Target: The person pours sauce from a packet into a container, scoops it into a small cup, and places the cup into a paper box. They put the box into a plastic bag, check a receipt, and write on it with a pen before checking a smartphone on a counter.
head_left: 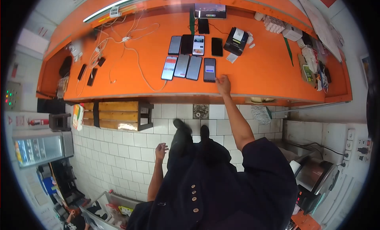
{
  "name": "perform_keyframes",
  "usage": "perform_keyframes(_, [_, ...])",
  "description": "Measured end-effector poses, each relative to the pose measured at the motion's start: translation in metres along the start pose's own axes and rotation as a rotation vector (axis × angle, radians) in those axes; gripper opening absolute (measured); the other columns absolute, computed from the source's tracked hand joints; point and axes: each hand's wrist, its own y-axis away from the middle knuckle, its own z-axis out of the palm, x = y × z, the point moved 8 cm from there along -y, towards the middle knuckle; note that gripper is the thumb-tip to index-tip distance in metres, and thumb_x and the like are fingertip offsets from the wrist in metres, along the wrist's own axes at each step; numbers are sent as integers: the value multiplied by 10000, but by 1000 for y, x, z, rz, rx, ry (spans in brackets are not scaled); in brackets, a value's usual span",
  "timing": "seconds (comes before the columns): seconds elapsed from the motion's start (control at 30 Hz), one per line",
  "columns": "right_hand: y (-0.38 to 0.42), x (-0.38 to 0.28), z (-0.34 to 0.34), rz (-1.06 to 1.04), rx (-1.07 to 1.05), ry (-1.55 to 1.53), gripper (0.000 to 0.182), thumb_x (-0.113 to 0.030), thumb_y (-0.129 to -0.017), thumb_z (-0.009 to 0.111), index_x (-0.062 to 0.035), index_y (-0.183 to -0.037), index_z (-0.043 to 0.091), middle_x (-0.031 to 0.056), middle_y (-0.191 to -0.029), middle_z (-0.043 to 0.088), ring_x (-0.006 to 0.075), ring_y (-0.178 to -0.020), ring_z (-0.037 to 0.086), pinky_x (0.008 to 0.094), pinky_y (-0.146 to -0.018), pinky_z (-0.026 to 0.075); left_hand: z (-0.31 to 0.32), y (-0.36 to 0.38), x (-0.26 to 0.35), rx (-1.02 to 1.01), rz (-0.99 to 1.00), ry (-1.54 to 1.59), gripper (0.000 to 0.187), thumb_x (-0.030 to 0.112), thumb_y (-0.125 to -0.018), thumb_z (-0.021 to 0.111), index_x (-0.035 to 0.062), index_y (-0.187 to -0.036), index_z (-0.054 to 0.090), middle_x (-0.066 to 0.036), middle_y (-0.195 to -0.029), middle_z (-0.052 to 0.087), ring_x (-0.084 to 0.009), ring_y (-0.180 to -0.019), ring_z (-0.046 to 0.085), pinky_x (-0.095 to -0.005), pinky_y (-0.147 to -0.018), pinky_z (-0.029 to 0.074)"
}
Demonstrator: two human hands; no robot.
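Note:
My right hand [223, 84] rests at the front edge of the orange counter [253, 77], fingers loosely bent and apart, holding nothing. Its fingertips are right by the lower right corner of a smartphone [209, 70] with a pale pop-up on its dark screen. Several more smartphones lie in two rows to the left, among them a phone with a red and white screen [169, 67] and a lit phone [198, 45] behind. A dark-screened phone [217, 46] lies farther back. My left hand [161, 150] hangs low over the tiled floor, empty, fingers apart.
A black receipt printer [236, 41] stands behind, near a tablet [210, 11]. White cables [103, 43] tangle across the counter's left side. Below are a wooden bench [114, 116] and a mop head [261, 114]. A rice cooker [316, 176] stands at right; another person [77, 220] is at lower left.

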Motion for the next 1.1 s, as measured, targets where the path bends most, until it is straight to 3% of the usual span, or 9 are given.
perform_keyframes(0.3, [-26,-40,29,71,274,477,385,-407,-751,813,-109,-889,611,75,-901,612,322,-937,582,471,-780,495,-31,-125,33,-264,-25,-454,225,188,-952,600,51,-1109,685,-102,-1077,713,-184,-938,690,-346,-804,558])
perform_keyframes(0.4, [-31,-50,27,169,267,490,390,-395,-753,809,-111,-913,595,76,-924,602,333,-931,577,483,-768,492,-24,-199,38,-382,813,-950,217,189,-944,618,68,-1111,687,-98,-1096,708,-199,-942,694,-360,-795,563])
perform_keyframes(0.43, [-26,-49,26,188,247,481,393,-392,-753,808,-111,-919,590,77,-930,599,335,-928,575,486,-764,490,-20,-209,52,-476,875,-1095,222,187,-947,612,57,-1114,681,-91,-1071,711,-209,-959,691,-370,-783,569])
perform_keyframes(0.5, [-23,-45,29,177,249,502,400,-395,-757,805,-107,-933,589,82,-933,599,339,-920,571,490,-751,489,-19,-189,146,-404,4,-347,224,165,-943,607,42,-1114,681,-108,-1070,708,-229,-1006,678,-349,-837,547])
perform_keyframes(0.63, [-20,-41,28,198,225,511,414,-396,-758,807,-103,-956,591,97,-955,603,348,-935,573,493,-763,486,14,-184,250,-732,416,-609,259,186,-1016,515,-5,-1076,680,-84,-1001,695,-193,-907,656,-324,-831,514])
perform_keyframes(0.8, [-25,-51,28,172,370,355,388,-332,-822,786,-55,-1032,615,135,-1001,622,363,-978,582,482,-813,486,56,-161,389,-592,477,-419,280,226,-1028,528,-11,-1073,670,-62,-977,687,-148,-944,624,-304,-884,479])
perform_keyframes(0.93, [-111,-197,13,-127,347,-349,190,-121,-868,738,-10,-999,659,116,-922,620,276,-905,604,376,-781,468,98,-149,479,-511,540,-269,291,239,-1033,530,-20,-1111,637,-74,-988,692,-161,-973,641,-304,-875,490])
perform_keyframes(1.03, [-162,-350,-33,-350,485,-503,237,-184,-831,780,-37,-975,663,95,-1012,616,294,-937,579,383,-821,449,134,-159,497,-539,688,-240,257,205,-999,584,-10,-1128,641,-107,-946,702,-185,-911,666,-322,-804,513])
perform_keyframes(1.1, [-177,-420,-58,-709,681,-160,304,-226,-793,807,-78,-1025,679,72,-1123,594,294,-1079,539,441,-918,402,147,-146,503,-557,683,-403,254,207,-993,592,3,-1138,639,-106,-952,703,-191,-907,667,-325,-782,511])
